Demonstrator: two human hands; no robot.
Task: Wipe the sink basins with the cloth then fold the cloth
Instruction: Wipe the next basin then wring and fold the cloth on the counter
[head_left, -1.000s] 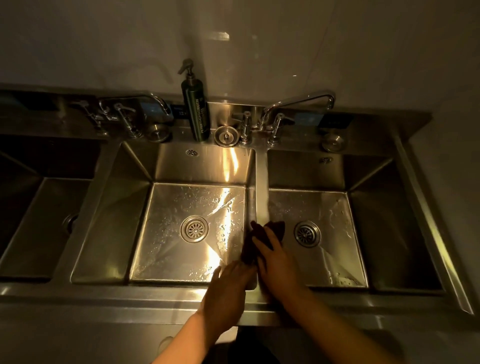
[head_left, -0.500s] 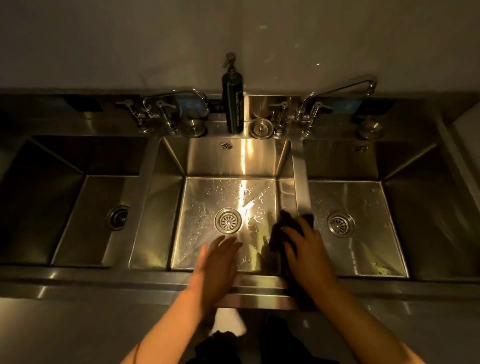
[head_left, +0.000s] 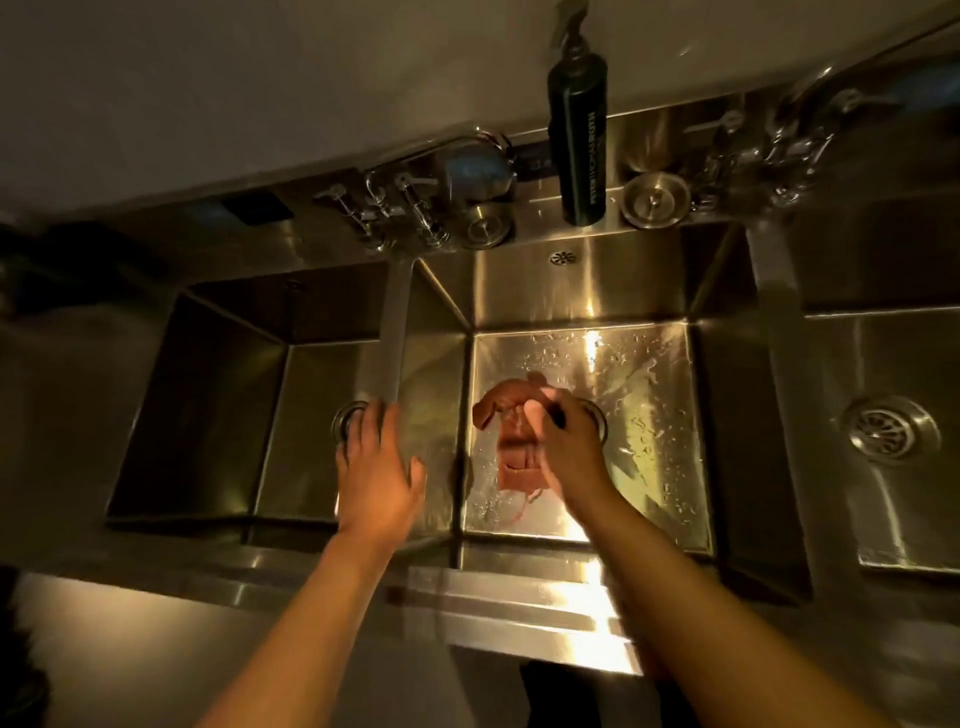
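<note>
I keep my right hand (head_left: 569, 447) on the crumpled reddish-brown cloth (head_left: 511, 441), its fingers curled over the bunched fabric to drag it across the wet floor of the middle stainless-steel basin (head_left: 649, 374), just at nine o'clock of the drain. My left hand (head_left: 376, 467) hovers with fingers spread over the left basin (head_left: 306, 426), probably for balance.

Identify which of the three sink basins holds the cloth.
The middle basin, its floor wet with droplets: the reddish cloth hangs there from the right hand. The left basin and right basin hold none.
</note>
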